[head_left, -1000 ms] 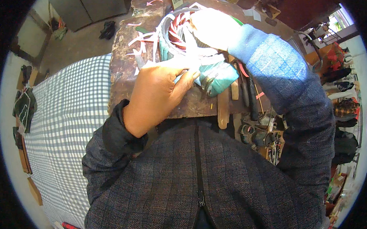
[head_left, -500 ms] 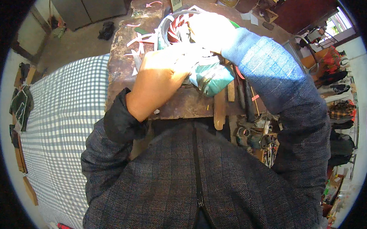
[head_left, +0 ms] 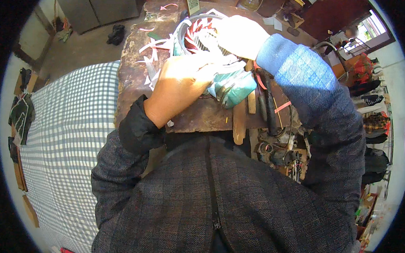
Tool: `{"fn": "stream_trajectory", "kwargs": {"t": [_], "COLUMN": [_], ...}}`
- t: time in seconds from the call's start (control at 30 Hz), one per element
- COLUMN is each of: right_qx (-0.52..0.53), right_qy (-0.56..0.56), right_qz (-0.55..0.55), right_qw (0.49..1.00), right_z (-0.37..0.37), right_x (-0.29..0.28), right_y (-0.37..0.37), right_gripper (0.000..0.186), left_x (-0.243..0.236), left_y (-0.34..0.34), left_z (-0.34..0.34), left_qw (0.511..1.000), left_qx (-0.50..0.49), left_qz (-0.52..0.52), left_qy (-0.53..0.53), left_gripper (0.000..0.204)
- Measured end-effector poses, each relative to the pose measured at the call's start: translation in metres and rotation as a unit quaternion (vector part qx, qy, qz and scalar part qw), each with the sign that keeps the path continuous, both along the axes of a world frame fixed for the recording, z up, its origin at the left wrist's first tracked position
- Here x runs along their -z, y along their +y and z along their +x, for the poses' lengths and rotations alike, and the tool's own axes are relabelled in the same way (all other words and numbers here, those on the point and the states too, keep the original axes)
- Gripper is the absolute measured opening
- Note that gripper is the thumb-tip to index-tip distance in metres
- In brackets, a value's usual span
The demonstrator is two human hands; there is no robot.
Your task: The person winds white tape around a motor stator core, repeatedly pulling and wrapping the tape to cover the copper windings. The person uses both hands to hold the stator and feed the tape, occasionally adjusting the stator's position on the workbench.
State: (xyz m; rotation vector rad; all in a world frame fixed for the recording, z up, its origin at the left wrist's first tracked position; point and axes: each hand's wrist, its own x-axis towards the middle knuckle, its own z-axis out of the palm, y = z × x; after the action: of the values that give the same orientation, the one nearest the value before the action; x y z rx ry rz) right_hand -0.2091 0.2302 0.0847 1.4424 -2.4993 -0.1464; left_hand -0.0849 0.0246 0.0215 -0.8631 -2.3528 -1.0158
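Note:
Bright sunlight washes out much of both hands above the worn wooden workbench (head_left: 185, 119). My left hand (head_left: 182, 76) is closed, its fingers curled against a crumpled teal and white bundle (head_left: 235, 88) of cloth or film. Beyond it stands a round container with a grey rim (head_left: 180, 34), holding red-and-white striped twisted strips (head_left: 197, 35). My right hand (head_left: 242, 36), in a blue cuff, reaches over the container's right side beside the strips. Glare hides its fingers and whatever may be between them.
Pale offcuts (head_left: 154, 51) lie left of the container. Wooden sticks (head_left: 239, 123) and dark-handled tools (head_left: 270, 111) rest to the right, the sticks overhanging the front edge. A checked cloth (head_left: 73, 135) covers the surface at left. Another person (head_left: 344, 37) is at the far right.
My right hand has shifted slightly to the right, showing more of the striped strips. My left hand still stays by the teal bundle, and the view has moved a little.

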Motion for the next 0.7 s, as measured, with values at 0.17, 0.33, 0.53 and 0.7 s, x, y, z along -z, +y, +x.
{"fn": "stream_trajectory", "kwargs": {"t": [0.17, 0.33, 0.53, 0.7], "right_qx": [-0.085, -0.004, 0.053, 0.091], "right_qy": [0.071, 0.036, 0.051, -0.028], "right_qz": [-0.07, 0.005, 0.019, 0.005], "right_qw": [0.991, 0.999, 0.997, 0.995], "right_z": [-0.005, 0.003, 0.028, 0.011], "right_x": [0.016, 0.01, -0.01, 0.003], "right_y": [0.006, -0.001, -0.015, -0.034], "right_gripper": [0.032, 0.032, 0.032, 0.027], "left_x": [-0.003, -0.004, -0.004, -0.005], "left_y": [0.002, 0.003, 0.0, 0.003], "left_z": [-0.004, -0.004, -0.007, -0.009], "left_qw": [0.998, 0.995, 0.998, 0.999], "left_qx": [0.034, 0.04, 0.059, 0.04], "left_qz": [-0.014, 0.003, -0.008, 0.029], "left_qy": [0.052, 0.088, 0.026, 0.006], "left_gripper": [0.032, 0.03, 0.03, 0.028]}}
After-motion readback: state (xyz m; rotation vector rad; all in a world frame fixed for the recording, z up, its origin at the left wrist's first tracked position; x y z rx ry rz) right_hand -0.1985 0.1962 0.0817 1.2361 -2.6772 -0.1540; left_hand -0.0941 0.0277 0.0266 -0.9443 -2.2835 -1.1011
